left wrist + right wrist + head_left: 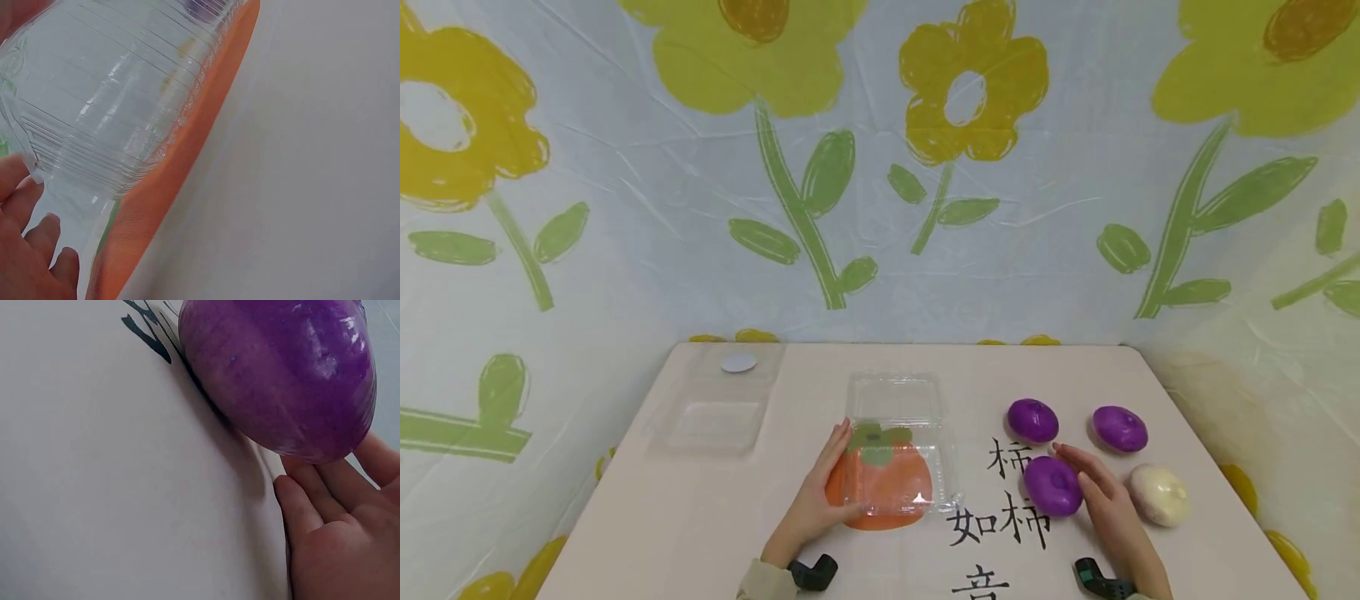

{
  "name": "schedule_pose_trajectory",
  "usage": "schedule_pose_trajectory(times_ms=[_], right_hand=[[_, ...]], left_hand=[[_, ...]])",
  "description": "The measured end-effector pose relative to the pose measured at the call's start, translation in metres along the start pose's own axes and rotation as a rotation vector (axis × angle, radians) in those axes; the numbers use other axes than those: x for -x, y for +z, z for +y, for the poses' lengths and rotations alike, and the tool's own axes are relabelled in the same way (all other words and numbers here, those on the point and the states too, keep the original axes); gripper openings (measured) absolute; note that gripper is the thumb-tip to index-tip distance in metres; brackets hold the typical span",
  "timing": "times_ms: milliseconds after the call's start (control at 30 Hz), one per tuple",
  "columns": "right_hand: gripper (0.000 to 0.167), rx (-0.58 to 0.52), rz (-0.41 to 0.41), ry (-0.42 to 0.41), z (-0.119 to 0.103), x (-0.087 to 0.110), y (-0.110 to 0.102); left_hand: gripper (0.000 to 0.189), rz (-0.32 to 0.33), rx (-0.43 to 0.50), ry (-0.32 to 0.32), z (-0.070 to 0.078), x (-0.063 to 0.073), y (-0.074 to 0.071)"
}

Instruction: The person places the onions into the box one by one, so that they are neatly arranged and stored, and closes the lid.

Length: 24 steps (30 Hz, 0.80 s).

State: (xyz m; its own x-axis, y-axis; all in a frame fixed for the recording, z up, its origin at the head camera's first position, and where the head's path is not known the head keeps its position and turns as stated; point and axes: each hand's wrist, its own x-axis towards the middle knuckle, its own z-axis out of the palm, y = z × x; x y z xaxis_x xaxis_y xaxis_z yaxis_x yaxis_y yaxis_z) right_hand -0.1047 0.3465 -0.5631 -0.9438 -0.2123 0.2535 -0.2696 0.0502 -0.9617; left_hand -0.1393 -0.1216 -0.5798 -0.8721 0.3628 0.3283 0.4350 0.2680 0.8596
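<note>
Right hand, fingers parted, stands between glossy purple ball and three-o'clock cream ball; left hand, fingers spread, flanks clear ridged box.

Middle container on the desk, second container at left, four objects at right, two behind, two in front

- Head: high, on the near side of the clear container, facing forward-down.
- Left wrist: close against the container, shared with head.
- Right wrist: right of it, close on a shared purple ball.
</note>
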Motion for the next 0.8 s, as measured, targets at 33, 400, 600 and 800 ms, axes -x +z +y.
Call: schedule_pose_trajectory(times_ms=[33, 400, 600, 800], right_hand=[[0.044, 0.029, -0.011, 0.003, 0.000, 0.001, 0.001], [0.093, 0.093, -0.081, 0.075, -0.008, 0.003, 0.008], [0.088, 0.140, -0.020, 0.109, -0.009, 0.003, 0.012], [0.086, 0.178, 0.018, 0.146, -0.005, 0.001, 0.012]], left_hand=[[0.104, 0.002, -0.001, 0.004, 0.000, 0.000, 0.000], [0.104, -0.008, 0.028, -0.024, 0.002, 0.003, 0.002], [0.105, -0.006, 0.006, -0.006, 0.001, 0.002, 0.003], [0.104, -0.015, 0.040, -0.032, 0.000, 0.001, 0.002]])
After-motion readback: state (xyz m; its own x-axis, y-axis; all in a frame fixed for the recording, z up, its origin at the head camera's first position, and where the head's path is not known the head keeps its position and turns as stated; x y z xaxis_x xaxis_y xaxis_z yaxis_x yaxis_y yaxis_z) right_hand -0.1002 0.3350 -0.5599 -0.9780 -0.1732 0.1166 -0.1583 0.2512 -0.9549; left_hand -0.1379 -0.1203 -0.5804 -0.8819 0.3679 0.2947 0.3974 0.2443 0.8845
